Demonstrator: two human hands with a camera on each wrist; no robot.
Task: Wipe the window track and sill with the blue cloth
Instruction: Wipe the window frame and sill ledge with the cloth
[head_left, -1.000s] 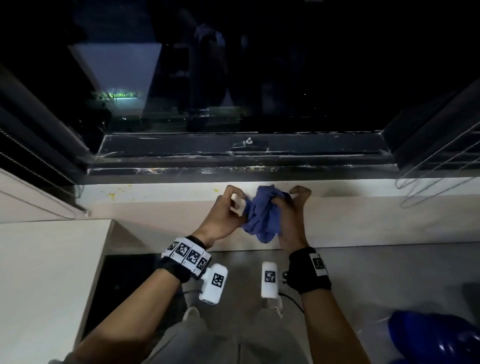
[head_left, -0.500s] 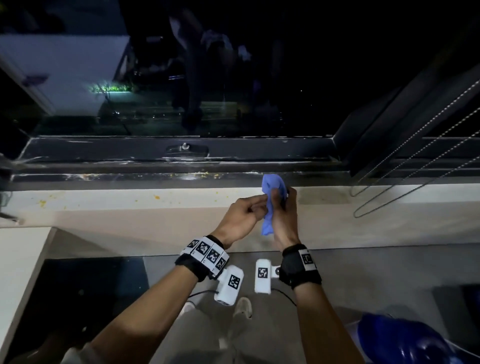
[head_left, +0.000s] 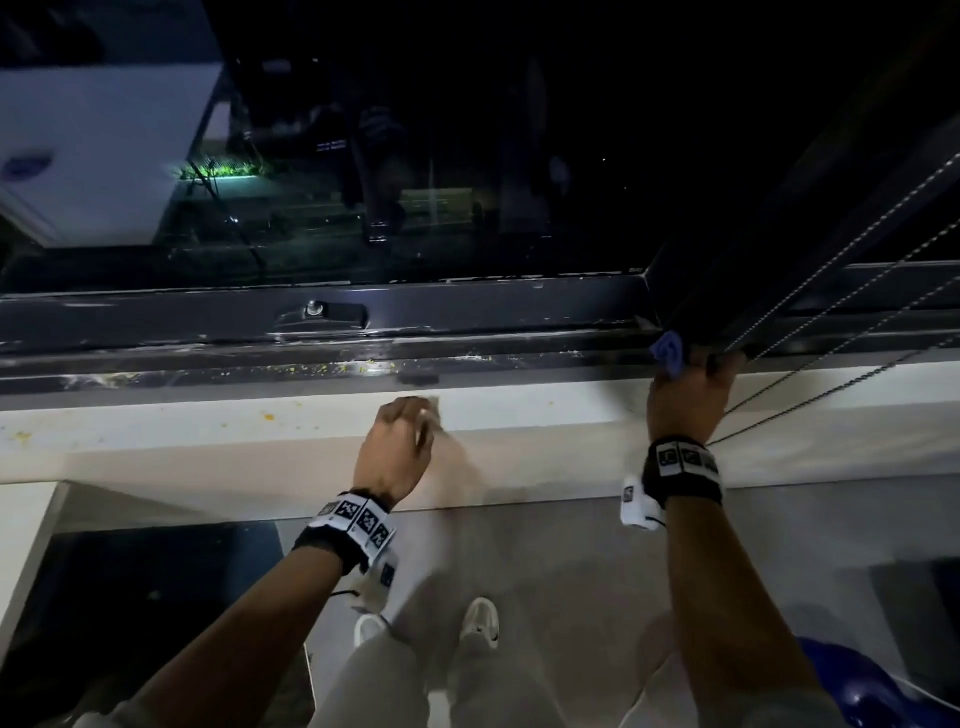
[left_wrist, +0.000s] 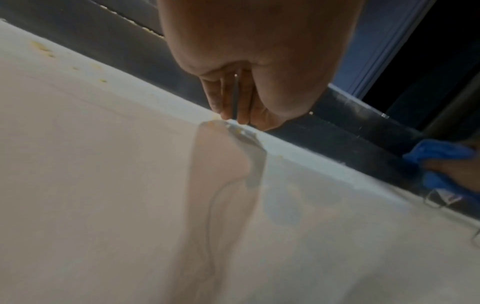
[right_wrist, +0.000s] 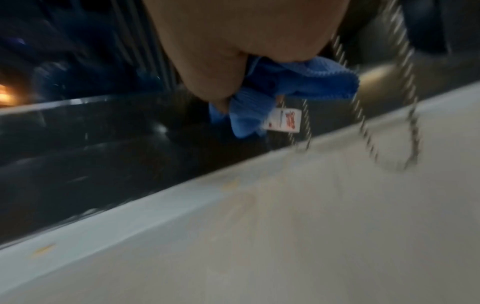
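The blue cloth (head_left: 670, 353) is bunched in my right hand (head_left: 685, 395), which grips it and presses it into the right end of the dark window track (head_left: 363, 358), under the corner of the window frame. In the right wrist view the cloth (right_wrist: 298, 86) sticks out below my curled fingers (right_wrist: 215, 82), with its white tag (right_wrist: 284, 120) hanging. My left hand (head_left: 402, 441) is curled, holds nothing and touches the front edge of the white sill (head_left: 208, 421). In the left wrist view its fingertips (left_wrist: 233, 107) meet the sill, and the cloth (left_wrist: 439, 162) shows far right.
Yellow crumbs lie in the track (head_left: 306, 370) and on the sill (head_left: 267, 415). Bead cords of a blind (head_left: 831, 374) hang just right of my right hand. A latch (head_left: 322, 312) sits on the window frame. A white counter (head_left: 21, 545) is at left, a blue object (head_left: 857, 691) on the floor.
Both hands held the cloth in front of the sill. The left hand has let go and dropped to the sill edge. The right hand has carried the cloth right and forward into the track.
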